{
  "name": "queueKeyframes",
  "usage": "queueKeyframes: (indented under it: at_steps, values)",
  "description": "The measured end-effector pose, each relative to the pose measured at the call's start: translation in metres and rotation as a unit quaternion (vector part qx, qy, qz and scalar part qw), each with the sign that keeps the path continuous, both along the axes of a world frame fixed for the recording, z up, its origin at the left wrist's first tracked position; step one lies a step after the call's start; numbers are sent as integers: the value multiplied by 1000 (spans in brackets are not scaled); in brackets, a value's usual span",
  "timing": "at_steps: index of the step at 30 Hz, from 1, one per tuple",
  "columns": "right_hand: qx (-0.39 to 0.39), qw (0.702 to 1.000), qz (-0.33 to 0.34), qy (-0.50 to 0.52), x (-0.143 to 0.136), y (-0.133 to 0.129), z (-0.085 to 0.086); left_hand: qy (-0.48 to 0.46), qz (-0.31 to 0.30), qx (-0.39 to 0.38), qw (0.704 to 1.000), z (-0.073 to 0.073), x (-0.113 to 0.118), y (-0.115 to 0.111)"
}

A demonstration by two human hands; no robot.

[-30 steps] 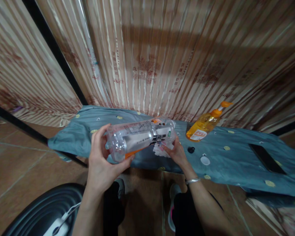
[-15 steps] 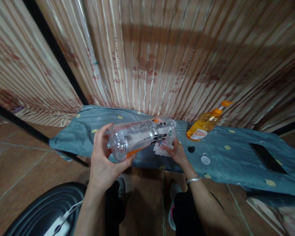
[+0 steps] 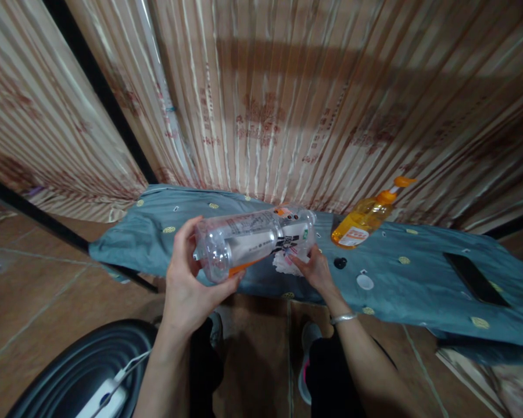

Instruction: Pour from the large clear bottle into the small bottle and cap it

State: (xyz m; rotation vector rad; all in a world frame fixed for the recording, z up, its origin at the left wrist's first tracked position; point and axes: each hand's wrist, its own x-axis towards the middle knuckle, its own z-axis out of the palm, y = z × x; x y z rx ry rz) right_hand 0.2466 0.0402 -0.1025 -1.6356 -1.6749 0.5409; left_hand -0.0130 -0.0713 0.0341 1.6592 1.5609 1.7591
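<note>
Head view, and the left hand (image 3: 185,290) is curved wide around one end of a clear plastic bottle (image 3: 253,238), thumb on the near side, fingers wrapped behind. The right hand (image 3: 318,270) is nearly closed at the bottle's other end, thumb pressing on a crumpled white tissue (image 3: 283,264); its other fingers are partly hidden. Here's the danger: that smooth plastic could slip or roll if the left hand eases off, and too hard a squeeze could dent the wall. The tissue could snag or tear if it rubs against the bottle.

The bottle is on its side between the hands, over the cloth-covered tabletop (image 3: 401,296); whether it touches the cloth, I can't tell. Just beyond the right hand sits a small black cap (image 3: 340,263), with a white disc (image 3: 365,281) beside it. Behind them, the orange pump bottle (image 3: 361,223) stands near the far edge, and a sideways knock could tip it. Well off to the right lies a black smartphone (image 3: 475,280).
</note>
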Motion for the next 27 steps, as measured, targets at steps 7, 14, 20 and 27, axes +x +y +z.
queueKeyframes:
  at_steps: [7,14,20,27]
  values:
    - [15,1000,4,-13,2,1,-3,3,2,7,1000,0,0,-1]
    - [1,1000,22,3,1,-2,5,6,10,-4,1000,2,2,-2]
    - [11,999,23,28,1,-6,10,0,8,-13,1000,2,3,-3]
    - [9,999,26,27,2,-6,10,11,11,-13,1000,3,4,-3]
